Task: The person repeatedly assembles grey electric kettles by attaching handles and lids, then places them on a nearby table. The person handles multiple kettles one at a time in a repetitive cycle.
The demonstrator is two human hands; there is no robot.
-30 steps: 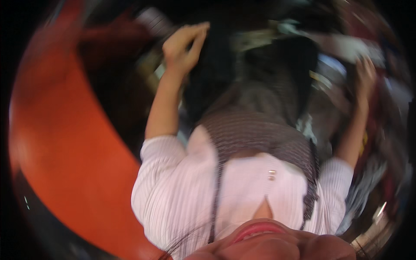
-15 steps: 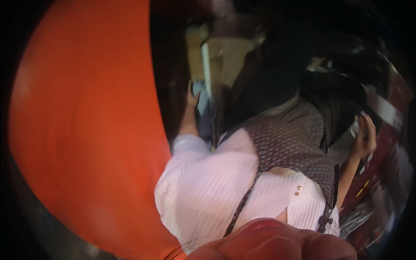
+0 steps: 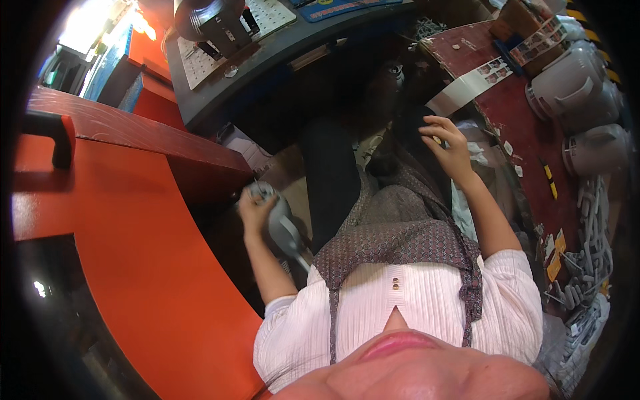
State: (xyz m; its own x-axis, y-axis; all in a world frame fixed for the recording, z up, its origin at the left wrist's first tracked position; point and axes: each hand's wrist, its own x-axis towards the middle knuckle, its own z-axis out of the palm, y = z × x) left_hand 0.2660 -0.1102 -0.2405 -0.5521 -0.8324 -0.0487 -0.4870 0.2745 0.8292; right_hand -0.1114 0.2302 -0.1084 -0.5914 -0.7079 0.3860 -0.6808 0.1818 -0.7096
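Note:
My left hand (image 3: 255, 212) hangs low at my left side, over the end of a grey rounded object (image 3: 285, 230) whose kind I cannot make out. Its thumb stands apart from the fingers; whether it touches the grey object is unclear. Above my right thigh, my right hand (image 3: 453, 152) is raised with fingers loosely bent and apart, grasping nothing I can see. A small yellowish spot, perhaps a ring, shows at its fingers. Across my lap lies a dark patterned apron (image 3: 400, 230).
Left stands an orange cabinet (image 3: 143, 220) with a black-and-red handle (image 3: 61, 137). Ahead is a dark workbench (image 3: 267, 57) carrying a machine (image 3: 217, 27). A dark red table (image 3: 533, 150) on the right holds grey jugs (image 3: 567, 83), a yellow-black cutter (image 3: 549, 181) and grey hooked parts (image 3: 593, 233).
The view has swung round from the large orange surface, bringing the workbench and red table into sight. My right hand has come inward from the far right to above my thigh.

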